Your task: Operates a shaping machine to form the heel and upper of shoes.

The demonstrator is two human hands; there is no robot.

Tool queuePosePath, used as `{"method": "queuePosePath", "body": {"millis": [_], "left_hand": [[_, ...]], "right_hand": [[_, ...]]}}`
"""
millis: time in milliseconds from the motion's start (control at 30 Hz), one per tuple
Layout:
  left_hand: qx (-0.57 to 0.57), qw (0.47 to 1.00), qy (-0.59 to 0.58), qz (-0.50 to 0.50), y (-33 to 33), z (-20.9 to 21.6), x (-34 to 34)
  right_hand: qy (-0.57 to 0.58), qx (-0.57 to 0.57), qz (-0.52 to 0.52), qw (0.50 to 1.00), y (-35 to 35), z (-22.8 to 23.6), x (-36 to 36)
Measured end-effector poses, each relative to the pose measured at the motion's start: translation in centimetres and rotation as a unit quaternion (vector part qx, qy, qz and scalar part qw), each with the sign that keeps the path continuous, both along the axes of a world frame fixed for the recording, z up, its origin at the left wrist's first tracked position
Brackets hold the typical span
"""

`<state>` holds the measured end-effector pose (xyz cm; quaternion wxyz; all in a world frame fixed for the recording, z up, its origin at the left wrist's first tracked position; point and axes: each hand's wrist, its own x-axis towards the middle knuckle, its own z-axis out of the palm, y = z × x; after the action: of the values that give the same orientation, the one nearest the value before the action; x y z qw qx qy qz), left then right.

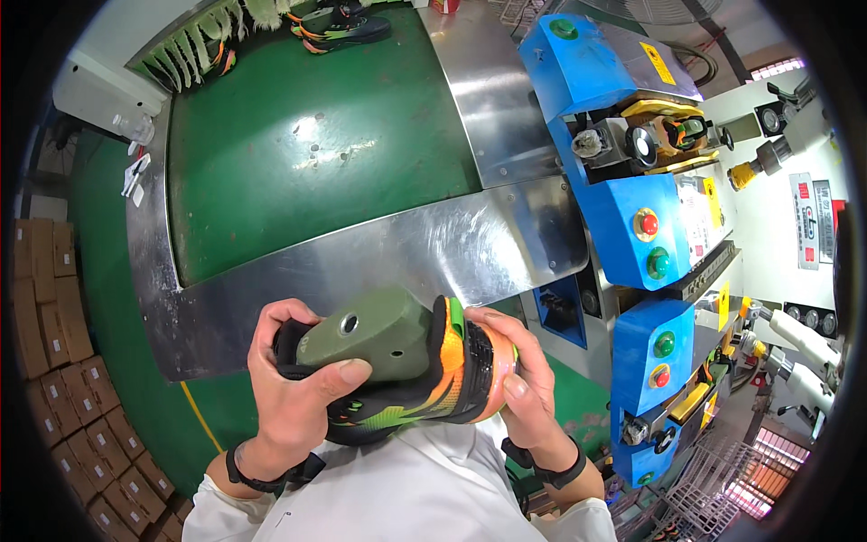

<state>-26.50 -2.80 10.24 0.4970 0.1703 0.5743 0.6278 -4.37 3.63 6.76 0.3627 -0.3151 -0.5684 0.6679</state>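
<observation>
Close to my body, both hands hold one sneaker (pixel 397 411), black with orange and green parts. A dark green shoe last (pixel 384 336) fills its opening, with a round metal-rimmed hole in its top. My left hand (pixel 293 379) grips the heel end, its thumb lying against the last. At the toe end, my right hand (pixel 519 370) is wrapped round the front of the shoe, thumb on the pinkish-orange toe. The tongue with a green loop stands up beside the last. The sole's underside is hidden.
Beyond my hands runs a green conveyor belt (pixel 316 163) with a steel edge (pixel 388 248); another sneaker (pixel 339 29) rides at its far end. On the right stands a blue machine (pixel 632 221) with red and green buttons, a shoe clamped inside. Cardboard boxes (pixel 77 397) are stacked left.
</observation>
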Motion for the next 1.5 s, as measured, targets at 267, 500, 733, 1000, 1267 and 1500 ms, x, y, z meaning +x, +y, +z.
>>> {"method": "queuePosePath", "body": {"millis": [267,500,733,1000,1267,1500], "left_hand": [[-0.013,1.000,0.017,-0.022,-0.3,-0.2,0.0],[-0.013,0.999,0.027,-0.036,-0.6,0.0,-0.2],[-0.017,0.998,0.026,-0.053,-0.7,0.2,0.1],[-0.020,0.999,0.011,-0.047,-0.6,-0.1,0.3],[-0.026,0.998,0.026,-0.040,-0.3,0.1,0.8],[-0.019,0.999,0.023,-0.017,-0.3,0.0,0.7]], "right_hand": [[0.015,-0.003,0.018,1.000,-0.2,-0.5,0.8],[0.013,0.049,0.041,0.998,0.5,-0.7,1.6],[0.013,0.047,0.049,0.998,0.6,0.0,2.1],[-0.054,0.120,0.038,0.991,0.7,0.3,2.0],[-0.044,0.114,0.010,0.992,0.2,-0.1,2.0],[-0.023,0.060,0.035,0.997,0.8,0.5,1.9]]}}
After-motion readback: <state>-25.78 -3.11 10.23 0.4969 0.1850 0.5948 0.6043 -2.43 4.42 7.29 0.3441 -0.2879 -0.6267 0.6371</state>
